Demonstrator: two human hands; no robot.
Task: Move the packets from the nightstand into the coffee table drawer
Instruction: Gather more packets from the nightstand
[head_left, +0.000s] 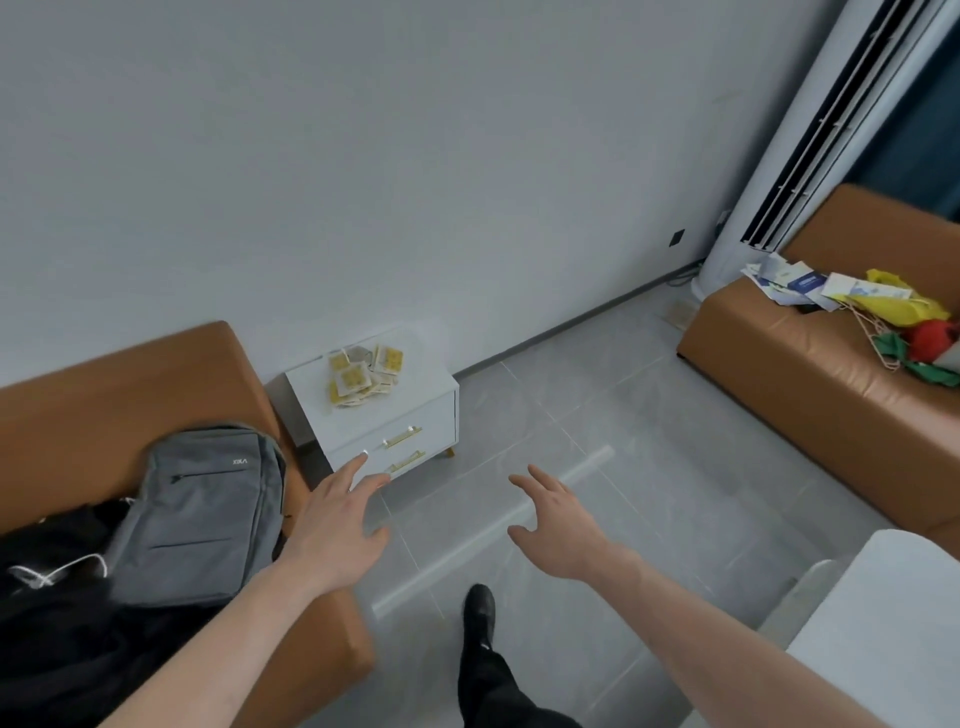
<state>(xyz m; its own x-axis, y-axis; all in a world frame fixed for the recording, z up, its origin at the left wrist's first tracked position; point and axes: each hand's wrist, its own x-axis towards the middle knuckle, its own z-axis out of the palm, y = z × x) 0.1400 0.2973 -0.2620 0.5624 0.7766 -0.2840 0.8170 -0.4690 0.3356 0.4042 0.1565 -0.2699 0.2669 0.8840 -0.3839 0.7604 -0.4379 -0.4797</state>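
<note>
Packets (363, 375) sit in a loose pile on the nightstand (415, 410) top, centre of frame, against the wall. Nightstand is white, two drawers with gold handles, both closed.

Left hand (337, 530) is lower centre-left, fingers spread and straight, holding nothing; its fingertips overlap the nightstand's lower front in the view, contact unclear. Right hand (558, 525) is lower centre, fingers spread and slightly bent, empty, over the floor (597, 415).

Grey backpack (200, 514) lies on the brown sofa (104, 395) at left, beside dark cloth. A second sofa (810, 374) at right carries papers and coloured bags. White surface corner (893, 623) at lower right. One black shoe (479, 603) at bottom centre.
</note>
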